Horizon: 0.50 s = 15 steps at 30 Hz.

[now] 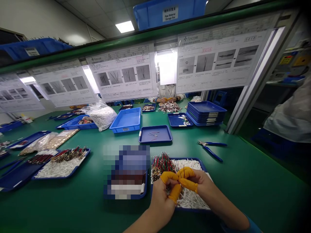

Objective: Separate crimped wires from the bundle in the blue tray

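Yellow finger covers are on the thumbs and forefingers of both hands. My left hand and my right hand meet fingertip to fingertip above a blue tray of short white tubes. Thin dark wires rise from between the pinched fingers; their lower ends are hidden. A pile of red, green and black wires with metal ends lies at the tray's left side, just behind my left hand. Left of it stands another blue tray, partly pixelated, with dark red and white pieces.
Blue-handled pliers lie at the right. Beyond my hands are a shallow tray with a few wires, an empty-looking blue bin and stacked trays. A person's hands work across the table. More filled trays stand left.
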{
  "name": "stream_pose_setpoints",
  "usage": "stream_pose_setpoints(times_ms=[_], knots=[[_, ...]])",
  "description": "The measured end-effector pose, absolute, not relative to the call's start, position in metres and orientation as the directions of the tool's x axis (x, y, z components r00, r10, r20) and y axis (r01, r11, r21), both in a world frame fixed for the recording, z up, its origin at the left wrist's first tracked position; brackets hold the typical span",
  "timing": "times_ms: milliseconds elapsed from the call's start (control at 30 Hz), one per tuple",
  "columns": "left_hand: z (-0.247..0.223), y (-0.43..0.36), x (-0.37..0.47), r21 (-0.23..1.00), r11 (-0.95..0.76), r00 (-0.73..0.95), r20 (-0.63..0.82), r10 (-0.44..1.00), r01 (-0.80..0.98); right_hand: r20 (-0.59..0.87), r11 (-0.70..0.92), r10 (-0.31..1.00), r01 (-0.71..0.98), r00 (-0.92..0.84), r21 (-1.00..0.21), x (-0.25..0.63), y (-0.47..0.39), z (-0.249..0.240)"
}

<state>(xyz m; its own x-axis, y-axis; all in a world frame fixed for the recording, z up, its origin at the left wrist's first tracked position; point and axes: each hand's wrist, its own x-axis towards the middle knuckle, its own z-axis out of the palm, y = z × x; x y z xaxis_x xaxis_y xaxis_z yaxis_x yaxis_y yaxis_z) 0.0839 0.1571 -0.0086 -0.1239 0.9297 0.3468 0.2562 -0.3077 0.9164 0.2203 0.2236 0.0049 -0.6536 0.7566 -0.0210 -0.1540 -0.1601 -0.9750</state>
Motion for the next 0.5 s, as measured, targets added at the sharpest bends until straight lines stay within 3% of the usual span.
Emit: stream_pose_setpoints(times_ms=[133,300,367,500], knots=[[-0.008,0.158,0.085,0.977,-0.208,-0.158,0.214,0.964,0.053,-0.046,-0.197,0.803,-0.191,-0.595,-0.962,0.219,0.221,0.012],[-0.001,0.159,0.087,0.956,-0.152,-0.089,0.179,0.980,0.251,-0.079,-0.222,0.813,-0.182,-0.578,-0.958,0.218,0.218,0.018],[0.000,0.159,0.087,0.962,-0.125,-0.077,0.148,0.986,0.241,-0.048,-0.155,0.830,-0.147,-0.556,-0.977,0.220,0.219,0.019],[0.001,0.159,0.089,1.000,-0.018,-0.087,0.019,0.996,0.010,0.136,0.124,0.902,-0.055,-0.410,-0.991,0.229,0.223,0.017]])
